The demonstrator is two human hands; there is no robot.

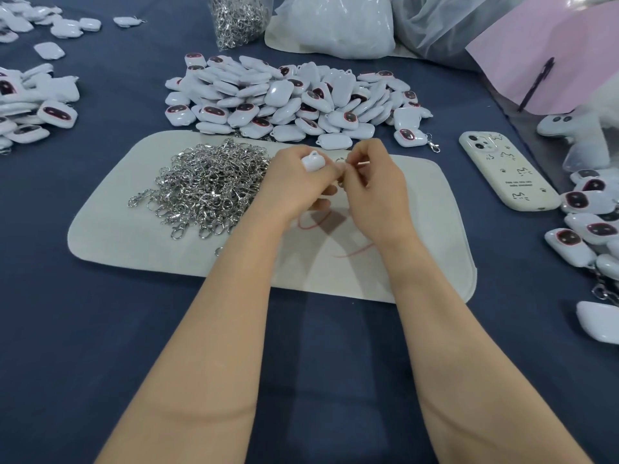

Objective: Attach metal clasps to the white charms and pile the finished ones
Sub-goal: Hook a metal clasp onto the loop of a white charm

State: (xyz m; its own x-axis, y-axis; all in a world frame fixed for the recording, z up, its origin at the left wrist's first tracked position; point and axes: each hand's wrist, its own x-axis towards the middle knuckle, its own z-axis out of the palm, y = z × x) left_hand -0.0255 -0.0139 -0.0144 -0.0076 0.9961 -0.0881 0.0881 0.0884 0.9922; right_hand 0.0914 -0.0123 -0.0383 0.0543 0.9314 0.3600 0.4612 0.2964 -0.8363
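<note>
The left grip (294, 182) is curled round a small white charm (313, 160), holding it up with its loop end toward the other hand. The right grip (371, 185) meets it fingertip to fingertip and pinches a small metal clasp (339, 160) right beside the charm. Only its ring shows between the fingers, so I can't tell from here whether it is hooked into the loop yet. Both bare forearms reach in from the near edge.

The hands work just above a pale mat (117, 236) that lies on the counter (100, 329), which is covered in dark blue cloth. On the left part of the mat, touching the left wrist's side, sits a heap of loose silver clasps (207, 185). A thin reddish line (355, 252) curls across the mat under the hands.

Just behind the mat is a big pile of white charms (284, 98), many showing a dark oval face. At its right end one charm (410, 137) has a clasp hanging from it. More charms lie heaped at the far left (37, 105) and along the right edge (589, 222), some of those with clasps. A cream phone (505, 172) lies face down between the mat and the right-hand heap. At the back stand a clear bag of clasps (236, 18), a white plastic bag (335, 25) and a pink sheet (552, 61).
</note>
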